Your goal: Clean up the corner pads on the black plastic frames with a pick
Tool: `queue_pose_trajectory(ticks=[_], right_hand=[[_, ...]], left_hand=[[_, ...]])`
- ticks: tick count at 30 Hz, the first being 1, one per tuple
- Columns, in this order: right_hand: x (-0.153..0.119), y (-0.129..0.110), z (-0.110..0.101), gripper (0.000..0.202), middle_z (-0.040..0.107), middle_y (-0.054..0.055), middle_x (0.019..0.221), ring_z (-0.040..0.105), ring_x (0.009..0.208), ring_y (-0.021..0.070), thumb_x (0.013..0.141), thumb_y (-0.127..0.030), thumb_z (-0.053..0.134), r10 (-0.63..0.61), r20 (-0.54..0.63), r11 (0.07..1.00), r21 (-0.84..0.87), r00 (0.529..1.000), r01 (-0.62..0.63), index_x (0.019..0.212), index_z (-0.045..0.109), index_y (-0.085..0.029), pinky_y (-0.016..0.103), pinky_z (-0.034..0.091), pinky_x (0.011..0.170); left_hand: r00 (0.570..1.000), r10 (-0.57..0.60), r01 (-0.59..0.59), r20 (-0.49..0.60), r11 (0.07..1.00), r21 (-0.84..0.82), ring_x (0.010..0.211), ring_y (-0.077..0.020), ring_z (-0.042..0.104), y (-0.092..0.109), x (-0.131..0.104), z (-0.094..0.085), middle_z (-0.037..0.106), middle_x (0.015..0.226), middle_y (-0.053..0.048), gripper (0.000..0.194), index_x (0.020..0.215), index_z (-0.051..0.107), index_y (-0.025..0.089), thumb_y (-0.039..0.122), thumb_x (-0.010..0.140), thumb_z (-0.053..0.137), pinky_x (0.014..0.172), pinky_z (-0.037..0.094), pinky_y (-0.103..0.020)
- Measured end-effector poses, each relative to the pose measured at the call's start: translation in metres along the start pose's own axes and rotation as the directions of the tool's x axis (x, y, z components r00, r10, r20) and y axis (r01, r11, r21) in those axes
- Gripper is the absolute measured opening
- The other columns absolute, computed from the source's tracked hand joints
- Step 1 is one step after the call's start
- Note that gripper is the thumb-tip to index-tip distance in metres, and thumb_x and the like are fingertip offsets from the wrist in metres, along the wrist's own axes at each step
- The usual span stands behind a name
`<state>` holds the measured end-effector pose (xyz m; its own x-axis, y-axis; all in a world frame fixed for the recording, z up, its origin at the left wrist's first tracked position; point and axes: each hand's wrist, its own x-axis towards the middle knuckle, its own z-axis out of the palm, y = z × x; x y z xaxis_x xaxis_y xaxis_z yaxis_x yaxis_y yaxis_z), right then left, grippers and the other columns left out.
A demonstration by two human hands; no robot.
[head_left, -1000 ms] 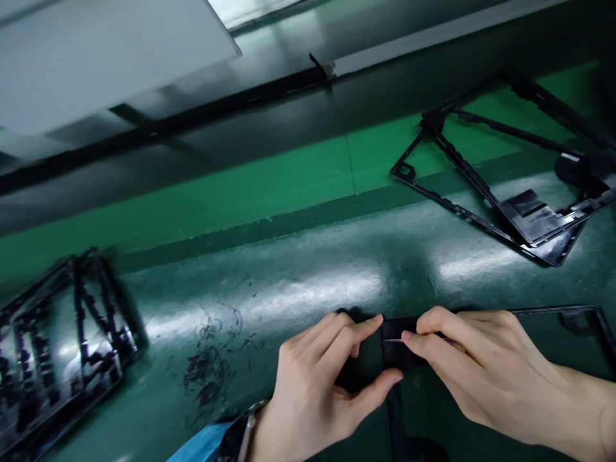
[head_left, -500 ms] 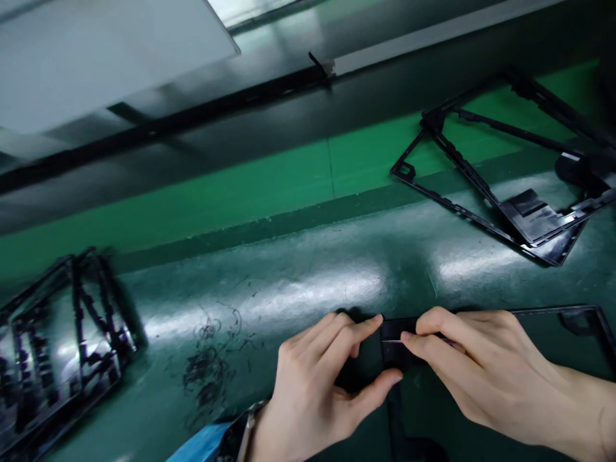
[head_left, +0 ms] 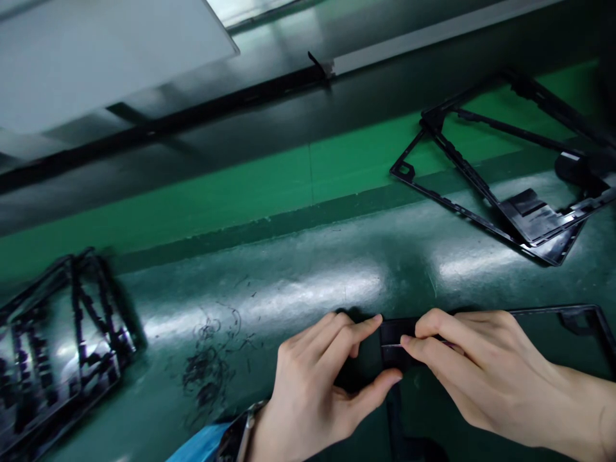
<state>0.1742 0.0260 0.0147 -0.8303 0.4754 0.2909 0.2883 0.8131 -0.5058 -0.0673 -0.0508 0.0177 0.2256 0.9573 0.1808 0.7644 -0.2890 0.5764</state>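
On the rectangular black plastic frame (head_left: 392, 332), seemingly part-done, my right grip (head_left: 486, 378) pinches a thin metallic tool (head_left: 392, 346); my left grip (head_left: 312, 378) spreads wide.

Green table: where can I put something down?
There's a bare patch past the left hand, between the black scraps and overlapping frames. Far left is crowded with piled frames, lower right with the right hand and single frame.

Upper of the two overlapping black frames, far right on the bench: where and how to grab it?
Pinch the left rail of the upper frame about midway, coming from above with fingers either side. That stretch is slim and straightish, with open space on both sides. Lift gently: the lower frame overlaps at the near corner and might snag.
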Motion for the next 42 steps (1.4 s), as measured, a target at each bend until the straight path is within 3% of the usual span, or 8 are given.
queue_pose_trajectory(ticks=[15,25,30,34,38,42], right_hand=[[0.000,-0.001,-0.001,0.037,0.070,0.004,0.090,0.064,0.062,0.0139,0.100,-0.001,0.040,0.015,0.016,1.000,-0.007,1.000,-0.015,0.106,0.074,-0.016,0.029,0.048,0.055],[-0.002,0.003,0.004,0.023,0.063,0.003,0.090,0.059,0.059,0.0147,0.109,-0.008,0.045,0.008,0.005,1.000,-0.004,1.000,-0.007,0.112,0.068,-0.012,0.033,0.044,0.049],[-0.001,0.004,0.003,0.024,0.061,0.003,0.087,0.058,0.058,0.0143,0.108,-0.005,0.045,-0.008,0.038,0.999,0.034,0.999,0.007,0.106,0.067,-0.014,0.033,0.043,0.048],[-0.002,0.002,0.004,0.024,0.065,0.004,0.090,0.062,0.064,0.0150,0.105,-0.002,0.046,0.005,-0.021,0.999,0.042,1.000,-0.004,0.111,0.066,-0.013,0.032,0.048,0.053],[0.002,0.000,0.000,0.017,0.067,0.006,0.098,0.065,0.072,0.0182,0.107,-0.009,0.054,0.065,-0.112,0.990,-0.114,0.992,-0.078,0.120,0.064,-0.014,0.033,0.050,0.059],[0.010,0.005,-0.011,0.008,0.061,0.007,0.098,0.058,0.063,0.0187,0.105,-0.020,0.057,0.161,-0.040,0.957,-0.240,0.986,-0.166,0.101,0.063,-0.016,0.034,0.041,0.051]], left_hand=[[1.000,-0.010,0.010,0.004,1.000,-0.006,0.069,-0.0159,0.062,-0.001,-0.002,0.002,0.061,0.080,0.001,0.039,0.127,0.065,0.019,0.042,0.098,0.077,0.059,0.048,-0.027],[1.000,-0.016,0.016,0.002,1.000,0.003,0.070,-0.0163,0.062,0.000,-0.002,0.002,0.061,0.080,0.001,0.038,0.126,0.065,0.019,0.042,0.098,0.077,0.059,0.047,-0.027],[1.000,-0.007,0.007,-0.003,1.000,-0.005,0.067,-0.0155,0.060,-0.001,-0.001,0.002,0.060,0.079,0.002,0.037,0.125,0.064,0.019,0.041,0.098,0.077,0.057,0.046,-0.027],[1.000,-0.012,0.012,-0.001,1.000,-0.006,0.069,-0.0164,0.061,-0.002,-0.003,0.002,0.062,0.081,0.001,0.039,0.127,0.064,0.019,0.041,0.098,0.077,0.059,0.047,-0.028],[1.000,-0.016,0.016,0.000,1.000,0.017,0.068,-0.0164,0.061,-0.003,-0.003,0.002,0.058,0.079,0.002,0.039,0.126,0.065,0.019,0.044,0.098,0.076,0.059,0.047,-0.028],[1.000,-0.014,0.014,-0.011,0.999,0.037,0.065,-0.0150,0.060,-0.002,-0.002,0.004,0.055,0.077,0.003,0.034,0.124,0.066,0.020,0.040,0.098,0.076,0.058,0.046,-0.027]])
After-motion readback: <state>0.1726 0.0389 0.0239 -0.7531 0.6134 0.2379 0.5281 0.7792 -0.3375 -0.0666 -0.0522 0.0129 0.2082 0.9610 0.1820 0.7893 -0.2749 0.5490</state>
